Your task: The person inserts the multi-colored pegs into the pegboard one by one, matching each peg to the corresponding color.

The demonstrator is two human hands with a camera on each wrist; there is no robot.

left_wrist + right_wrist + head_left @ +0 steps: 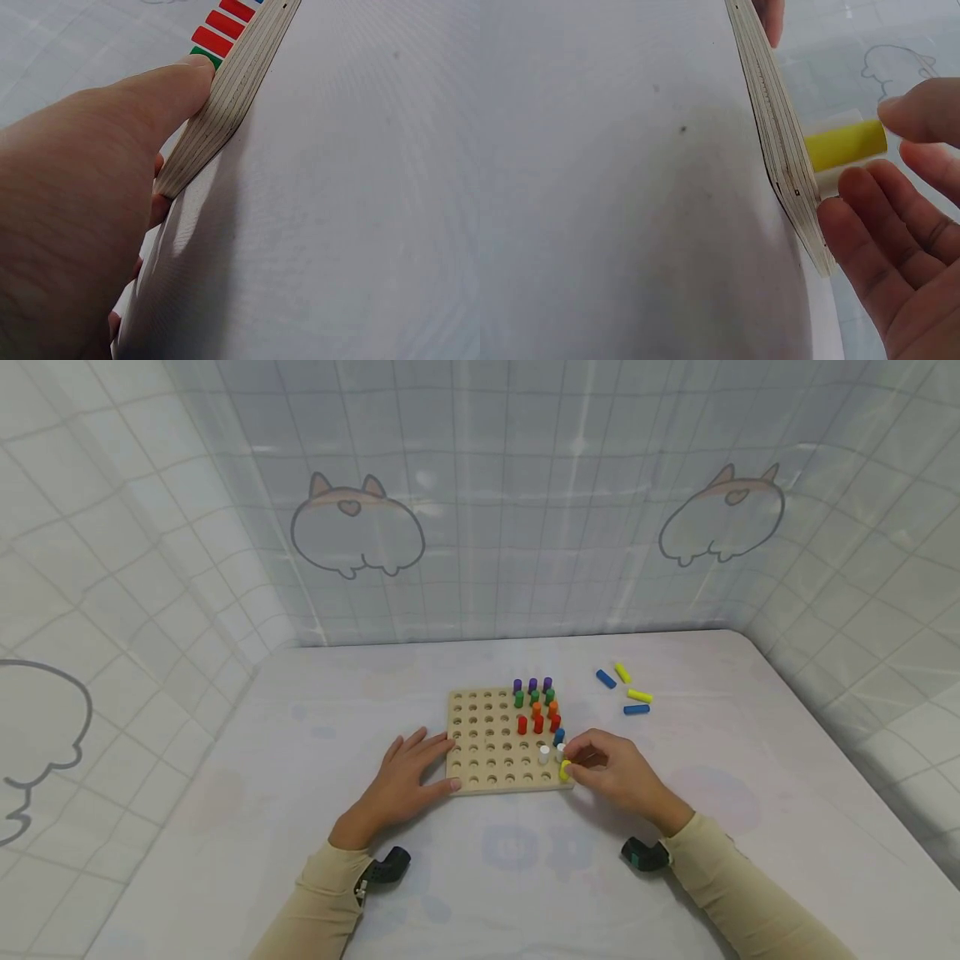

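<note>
A table [300, 827] is bearing a pegboard [480, 752]; the left hand [401, 785] is resting flat, fingers straight, bracing the board's left edge; the right hand [618, 772] is pinching a yellow peg [565, 769] standing at the board's near right corner; loose pegs [626, 693] are lying well apart

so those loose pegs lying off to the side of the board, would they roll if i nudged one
Probably yes. The loose pegs look like smooth round cylinders lying on their sides on the table, so a sideways nudge would likely roll one. They seem small and rigid, probably light. An endwise push would more likely make one slide, and the cloth-like surface may slow it.
</note>
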